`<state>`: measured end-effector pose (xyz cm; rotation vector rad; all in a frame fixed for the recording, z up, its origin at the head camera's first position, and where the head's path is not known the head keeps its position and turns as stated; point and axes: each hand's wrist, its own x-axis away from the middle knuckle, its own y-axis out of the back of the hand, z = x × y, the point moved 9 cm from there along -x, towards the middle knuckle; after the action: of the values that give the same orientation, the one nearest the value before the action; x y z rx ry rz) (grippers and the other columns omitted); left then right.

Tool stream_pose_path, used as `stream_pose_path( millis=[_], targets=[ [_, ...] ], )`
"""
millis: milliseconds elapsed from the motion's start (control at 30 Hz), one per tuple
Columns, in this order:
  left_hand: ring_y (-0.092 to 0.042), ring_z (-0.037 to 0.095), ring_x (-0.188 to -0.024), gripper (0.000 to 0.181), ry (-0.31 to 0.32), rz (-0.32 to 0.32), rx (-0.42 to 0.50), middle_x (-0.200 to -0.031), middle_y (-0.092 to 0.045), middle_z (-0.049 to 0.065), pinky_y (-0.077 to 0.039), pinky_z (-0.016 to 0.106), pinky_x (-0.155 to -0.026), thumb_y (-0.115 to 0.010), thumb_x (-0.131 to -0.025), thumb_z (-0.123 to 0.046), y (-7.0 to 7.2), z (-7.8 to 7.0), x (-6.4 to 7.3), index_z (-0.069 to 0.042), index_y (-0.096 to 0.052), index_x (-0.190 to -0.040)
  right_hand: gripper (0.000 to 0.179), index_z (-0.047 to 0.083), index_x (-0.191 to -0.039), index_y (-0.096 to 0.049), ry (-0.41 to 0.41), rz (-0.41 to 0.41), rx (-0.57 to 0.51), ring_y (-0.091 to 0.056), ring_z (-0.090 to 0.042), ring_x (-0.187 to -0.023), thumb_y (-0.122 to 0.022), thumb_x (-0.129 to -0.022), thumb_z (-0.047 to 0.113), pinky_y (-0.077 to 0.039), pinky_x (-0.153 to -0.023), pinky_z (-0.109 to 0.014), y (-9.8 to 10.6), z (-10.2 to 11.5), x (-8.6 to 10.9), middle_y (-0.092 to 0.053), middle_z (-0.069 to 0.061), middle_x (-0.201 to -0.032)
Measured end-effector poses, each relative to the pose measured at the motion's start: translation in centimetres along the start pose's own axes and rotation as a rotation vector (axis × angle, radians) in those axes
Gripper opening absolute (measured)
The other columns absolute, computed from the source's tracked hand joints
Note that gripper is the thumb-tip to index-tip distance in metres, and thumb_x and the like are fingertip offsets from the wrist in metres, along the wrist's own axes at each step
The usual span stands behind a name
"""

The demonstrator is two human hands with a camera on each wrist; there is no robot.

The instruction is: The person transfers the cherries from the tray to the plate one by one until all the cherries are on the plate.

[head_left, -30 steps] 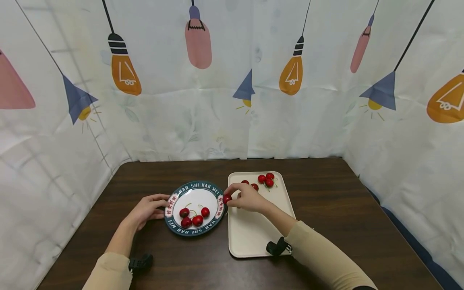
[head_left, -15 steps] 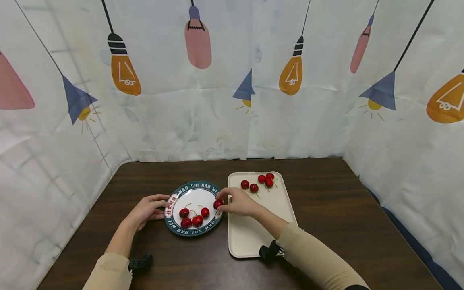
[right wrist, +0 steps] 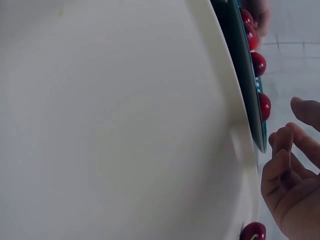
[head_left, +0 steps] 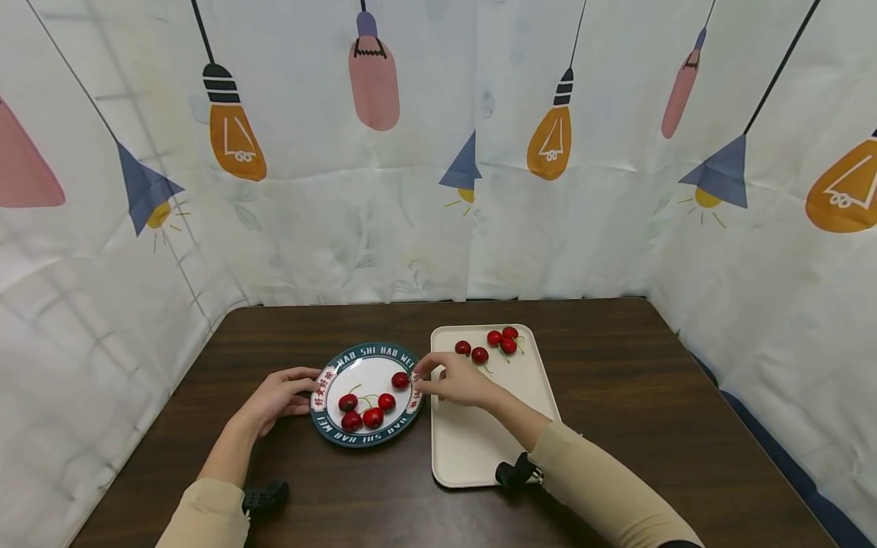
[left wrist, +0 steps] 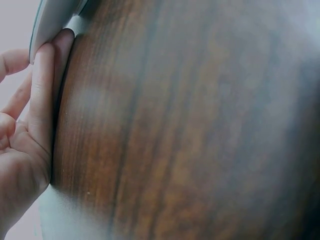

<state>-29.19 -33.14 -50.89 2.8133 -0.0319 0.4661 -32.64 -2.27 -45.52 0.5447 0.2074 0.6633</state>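
On the round plate [head_left: 374, 348] with a green lettered rim lie several red cherries [head_left: 373, 417], some with stems. My left hand [head_left: 277, 396] holds the plate's left rim; in the left wrist view, fingers [left wrist: 42, 95] reach beneath the rim and another fingertip meets its edge. At the opposite rim is my right hand [head_left: 459, 380], its thumb and fingers apart around nothing, just right of a single cherry [head_left: 400, 380] on the plate. The right wrist view shows this hand [right wrist: 295, 175] beyond the plate edge [right wrist: 252, 100].
A cream rectangular tray [head_left: 479, 449] lies right of the plate, partly beneath my right hand and forearm. Several cherries [head_left: 508, 345] sit at its far end. Both stand on a dark wooden table [head_left: 617, 380], with a patterned cloth [head_left: 411, 243] hanging behind.
My right hand carried a cherry leftward from the tray side onto the plate, let go of it and drew back slightly right. The left hand stayed at the rim.
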Motion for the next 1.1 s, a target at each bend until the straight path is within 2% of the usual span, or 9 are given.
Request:
stream_pose_path(
  millis=[400, 833, 1000, 1100],
  targets=[
    [-0.069, 0.021, -0.083, 0.055, 0.001, -0.002, -0.004, -0.126, -0.059, 0.023, -0.061, 0.031, -0.079, -0.066, -0.102, -0.027, 0.1, 0.0, 0.0, 0.003, -0.051, -0.146, 0.026, 0.004, -0.118, -0.070, -0.021, -0.054, 0.026, -0.062, -0.017, -0.066, -0.073, -0.095, 0.017, -0.058, -0.061, -0.030, 3.0, -0.8, 1.0, -0.067, -0.003, -0.106],
    [-0.068, 0.022, -0.085, 0.057, -0.003, 0.000, -0.014, -0.129, -0.058, 0.024, -0.061, 0.031, -0.079, -0.067, -0.101, -0.029, 0.1, 0.1, 0.1, 0.002, -0.051, -0.147, 0.028, 0.001, -0.117, -0.070, -0.051, -0.150, -0.014, -0.061, -0.022, -0.073, -0.075, -0.094, 0.015, -0.059, -0.063, -0.033, 6.7, -3.3, 2.7, -0.067, -0.004, -0.103],
    [-0.069, 0.022, -0.085, 0.057, 0.004, -0.005, -0.009, -0.130, -0.057, 0.024, -0.061, 0.030, -0.079, -0.067, -0.101, -0.029, 0.1, 0.0, 0.1, 0.001, -0.051, -0.147, 0.027, -0.001, -0.117, -0.069, -0.040, -0.175, -0.026, -0.062, -0.025, -0.078, -0.074, -0.094, 0.011, -0.058, -0.062, -0.034, 7.7, -3.7, 3.2, -0.067, -0.008, -0.106],
    [-0.069, 0.022, -0.085, 0.057, 0.000, 0.002, -0.006, -0.130, -0.057, 0.025, -0.061, 0.031, -0.079, -0.067, -0.101, -0.029, 0.0, 0.0, 0.1, 0.002, -0.051, -0.147, 0.027, -0.002, -0.118, -0.068, -0.040, -0.193, -0.017, -0.062, -0.023, -0.074, -0.074, -0.094, 0.010, -0.057, -0.061, -0.034, 8.3, -4.0, 3.4, -0.068, -0.012, -0.108]
  ],
)
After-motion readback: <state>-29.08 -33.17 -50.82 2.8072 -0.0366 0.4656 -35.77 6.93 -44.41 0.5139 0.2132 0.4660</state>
